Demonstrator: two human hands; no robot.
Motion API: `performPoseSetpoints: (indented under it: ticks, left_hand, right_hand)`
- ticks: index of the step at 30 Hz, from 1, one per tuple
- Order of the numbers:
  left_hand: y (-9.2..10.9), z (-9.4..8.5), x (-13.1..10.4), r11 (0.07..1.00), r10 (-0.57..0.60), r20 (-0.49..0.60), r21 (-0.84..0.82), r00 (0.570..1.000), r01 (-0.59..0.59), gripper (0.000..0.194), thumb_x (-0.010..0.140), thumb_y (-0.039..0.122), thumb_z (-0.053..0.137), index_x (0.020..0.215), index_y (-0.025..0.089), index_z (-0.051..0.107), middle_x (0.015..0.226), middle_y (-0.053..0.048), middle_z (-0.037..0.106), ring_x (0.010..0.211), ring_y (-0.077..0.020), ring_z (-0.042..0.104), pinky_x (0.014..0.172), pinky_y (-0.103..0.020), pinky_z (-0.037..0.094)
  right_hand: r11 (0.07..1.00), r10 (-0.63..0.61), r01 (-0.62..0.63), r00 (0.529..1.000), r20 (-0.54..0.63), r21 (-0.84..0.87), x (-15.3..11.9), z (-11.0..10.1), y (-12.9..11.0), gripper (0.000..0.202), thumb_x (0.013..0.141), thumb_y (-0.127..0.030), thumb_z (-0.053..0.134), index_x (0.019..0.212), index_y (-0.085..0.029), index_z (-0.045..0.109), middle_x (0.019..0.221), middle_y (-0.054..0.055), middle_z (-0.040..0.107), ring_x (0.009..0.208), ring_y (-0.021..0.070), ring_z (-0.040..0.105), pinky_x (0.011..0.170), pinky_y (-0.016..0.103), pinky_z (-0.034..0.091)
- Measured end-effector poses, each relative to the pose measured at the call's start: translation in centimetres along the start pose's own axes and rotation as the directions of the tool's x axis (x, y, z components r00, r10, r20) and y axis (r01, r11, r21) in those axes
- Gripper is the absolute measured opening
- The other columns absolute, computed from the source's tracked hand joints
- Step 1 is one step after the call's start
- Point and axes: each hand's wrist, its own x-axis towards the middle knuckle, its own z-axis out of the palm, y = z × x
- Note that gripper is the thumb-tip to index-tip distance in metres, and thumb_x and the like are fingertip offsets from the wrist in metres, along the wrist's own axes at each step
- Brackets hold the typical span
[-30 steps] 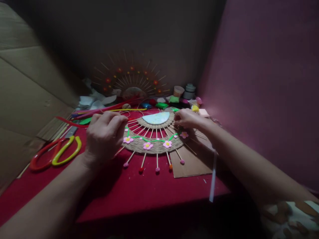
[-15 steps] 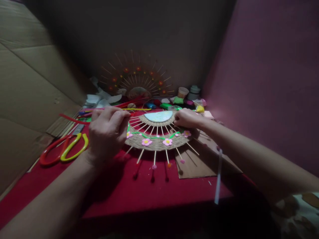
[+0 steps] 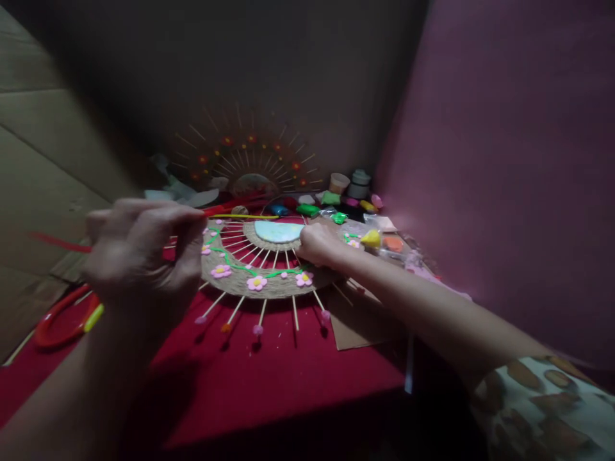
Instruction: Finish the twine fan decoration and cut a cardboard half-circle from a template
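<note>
A half-round craft piece (image 3: 250, 282) of jute cord, with wooden sticks, pink flowers, a green vine and a pale blue centre (image 3: 277, 230), sits slightly raised over the red cloth (image 3: 288, 378). My right hand (image 3: 317, 246) grips its right inner part, by the blue centre. My left hand (image 3: 139, 253) is blurred and lifted to the left of the piece, clear of its edge, with fingers and thumb pinched. A red pipe cleaner (image 3: 57, 242) runs out to the left behind that hand; whether the hand holds it is unclear.
Red and yellow loops (image 3: 62, 320) lie at the left. A brown card (image 3: 360, 326) lies under my right forearm. Coloured clay lumps (image 3: 307, 209), cups (image 3: 358, 184) and a second sunburst piece (image 3: 245, 160) stand at the back. Cardboard wall (image 3: 43, 166) left, pink wall (image 3: 504, 160) right.
My left hand let go of the piece's left edge and rose to the left. My right hand slid inward along the piece, which shifted left and lifted off the cloth.
</note>
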Motion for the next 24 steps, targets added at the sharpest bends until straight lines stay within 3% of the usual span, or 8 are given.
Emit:
performPoseSetpoints:
  ticks: [4, 8, 11, 14, 17, 21, 24]
  left_hand:
    - [-0.2, 0.5, -0.3, 0.996, 0.086, 0.016, -0.003, 0.996, -0.086, 0.017, 0.073, 0.014, 0.063, 0.089, 0.019, 0.065, 0.087, -0.01, 0.067, 0.081, -0.023, 0.061, 0.082, -0.04, 0.045]
    - [-0.3, 0.7, -0.2, 0.991, 0.134, -0.038, 0.029, 0.99, -0.133, 0.016, 0.069, 0.014, 0.066, 0.085, 0.016, 0.066, 0.082, -0.01, 0.067, 0.075, -0.0217, 0.061, 0.076, -0.036, 0.046]
    - [-0.2, 0.8, -0.2, 0.988, 0.152, -0.028, 0.025, 0.988, -0.151, 0.017, 0.068, 0.012, 0.067, 0.085, 0.014, 0.067, 0.082, -0.01, 0.067, 0.075, -0.0214, 0.061, 0.076, -0.035, 0.047]
    - [0.0, 0.9, -0.4, 0.988, 0.155, -0.01, 0.001, 0.988, -0.155, 0.017, 0.068, 0.012, 0.067, 0.085, 0.013, 0.066, 0.081, -0.01, 0.067, 0.075, -0.0206, 0.062, 0.082, -0.037, 0.046]
    - [0.0, 1.1, -0.5, 0.988, 0.153, 0.006, -0.004, 0.988, -0.153, 0.015, 0.069, 0.012, 0.067, 0.084, 0.013, 0.066, 0.082, -0.011, 0.067, 0.075, -0.0205, 0.062, 0.086, -0.039, 0.045]
    - [-0.3, 1.4, -0.6, 0.984, 0.177, 0.015, -0.002, 0.984, -0.177, 0.015, 0.069, 0.012, 0.068, 0.083, 0.012, 0.066, 0.081, -0.011, 0.067, 0.072, -0.0216, 0.062, 0.078, -0.038, 0.046]
    - [-0.4, 1.5, -0.6, 0.982, 0.187, 0.016, -0.002, 0.982, -0.187, 0.015, 0.069, 0.012, 0.068, 0.083, 0.012, 0.065, 0.08, -0.012, 0.068, 0.071, -0.0225, 0.062, 0.075, -0.037, 0.046]
  right_hand:
    - [0.999, -0.017, 0.018, 0.999, -0.03, 0.05, -0.3, -0.4, 0.6, 0.026, 0.077, -0.026, 0.05, 0.085, -0.013, 0.071, 0.084, 0.015, 0.07, 0.073, 0.021, 0.063, 0.059, 0.026, 0.04]
    - [0.998, 0.015, -0.005, 0.988, -0.153, 0.061, -1.4, -2.9, 5.5, 0.034, 0.087, -0.025, 0.036, 0.098, -0.015, 0.067, 0.095, 0.012, 0.068, 0.083, 0.0193, 0.06, 0.069, 0.028, 0.04]
    - [0.997, 0.037, -0.035, 0.999, -0.025, 0.072, -2.7, -4.6, 10.3, 0.028, 0.073, -0.013, 0.052, 0.095, -0.018, 0.068, 0.095, 0.007, 0.068, 0.084, 0.0178, 0.06, 0.07, 0.025, 0.041]
    - [0.994, 0.048, -0.059, 0.992, 0.12, 0.091, -4.0, -5.4, 13.3, 0.043, 0.066, -0.009, 0.058, 0.107, -0.019, 0.064, 0.109, 0.008, 0.064, 0.093, 0.0202, 0.058, 0.073, 0.026, 0.044]
    - [0.991, 0.096, -0.115, 0.966, 0.238, 0.064, -4.9, -5.7, 14.0, 0.043, 0.067, -0.015, 0.062, 0.111, -0.014, 0.061, 0.101, 0.01, 0.064, 0.084, 0.0205, 0.059, 0.065, 0.027, 0.043]
    - [0.998, 0.058, -0.06, 0.963, 0.265, -0.001, -5.5, -5.9, 13.9, 0.017, 0.07, -0.02, 0.062, 0.086, -0.015, 0.065, 0.079, 0.005, 0.063, 0.071, 0.0167, 0.054, 0.059, 0.026, 0.038]
    - [0.994, 0.059, -0.083, 0.956, 0.286, 0.07, -6.3, -6.0, 14.4, 0.021, 0.071, -0.03, 0.063, 0.087, -0.016, 0.063, 0.08, 0.004, 0.063, 0.069, 0.0157, 0.054, 0.058, 0.026, 0.037]
